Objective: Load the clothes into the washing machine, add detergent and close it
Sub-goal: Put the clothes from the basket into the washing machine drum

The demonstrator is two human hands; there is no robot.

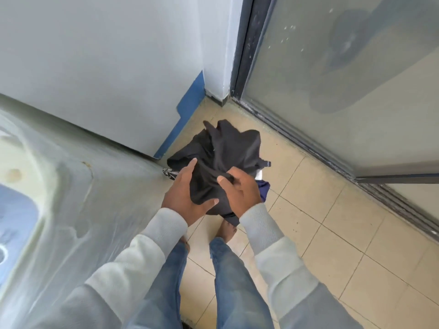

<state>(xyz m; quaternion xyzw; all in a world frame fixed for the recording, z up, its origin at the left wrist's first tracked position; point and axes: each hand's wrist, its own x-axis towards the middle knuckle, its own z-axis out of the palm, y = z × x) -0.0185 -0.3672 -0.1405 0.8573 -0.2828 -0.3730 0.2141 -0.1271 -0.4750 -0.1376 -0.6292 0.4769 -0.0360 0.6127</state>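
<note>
A bunched black garment (225, 150) hangs above the tiled floor in the middle of the view. My left hand (187, 195) cups it from the left, thumb over the lower folds. My right hand (240, 188) grips its right side with fingers curled into the cloth. Under the bundle, a dark blue piece of clothing (264, 189) and a patterned black-and-white item (171, 173) peek out. The washing machine (59, 198), covered in clear plastic sheeting, fills the lower left; its lid area shows blue at the far left edge.
A grey wall with a blue painted strip (183, 115) stands behind the machine. A frosted glass sliding door (344, 79) with a dark floor track runs along the right. Beige floor tiles (332, 233) spread to the right of my bare feet and jeans.
</note>
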